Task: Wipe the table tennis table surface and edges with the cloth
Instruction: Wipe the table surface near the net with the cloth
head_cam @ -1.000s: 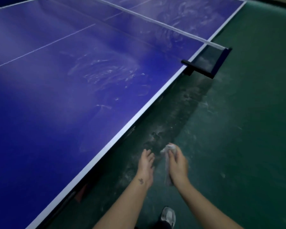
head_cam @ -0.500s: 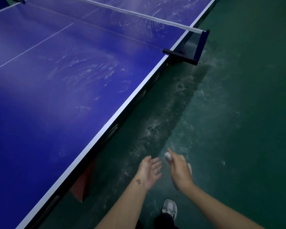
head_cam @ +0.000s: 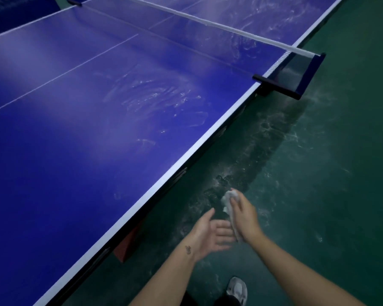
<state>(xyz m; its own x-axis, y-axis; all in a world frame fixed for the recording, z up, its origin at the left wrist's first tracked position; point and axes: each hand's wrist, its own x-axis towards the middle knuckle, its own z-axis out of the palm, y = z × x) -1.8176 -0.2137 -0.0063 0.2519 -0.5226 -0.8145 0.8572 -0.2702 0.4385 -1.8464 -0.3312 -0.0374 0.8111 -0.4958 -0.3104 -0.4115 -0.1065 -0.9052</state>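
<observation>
Beside the table's [head_cam: 75, 155] long white-lined side, a grey-white shoe [head_cam: 237, 289] stands on the green floor [head_cam: 332, 195]. Above it both bare forearms reach forward, well clear of the tabletop. The cloth [head_cam: 229, 199], a small crumpled pale rag, is off the table and held over the floor just out from that side edge. It sits in the right hand [head_cam: 244, 217], whose fingers curl round it, so that a bunch pokes out past the fingertips and a strip trails down along the palm side. The left hand [head_cam: 210, 234] lies between the right hand and the table edge, with its palm turned up, fingers straight and loosely spread, holding nothing. Its fingertips reach the trailing end of the cloth, though whether they touch it cannot be told. A small dark mark [head_cam: 188, 250] shows on the left wrist. Under the table's edge near the left forearm a red block [head_cam: 128, 246] shows in the shadow. Pale scuffs streak the floor alongside the table. Farther along, the blue surface carries swirled wet smears [head_cam: 155, 100] near the side edge. Beyond them a dark net clamp [head_cam: 292, 74] juts out over the table's side, and the white-topped net [head_cam: 208, 24] runs across the table, with more smears on the half behind it.
</observation>
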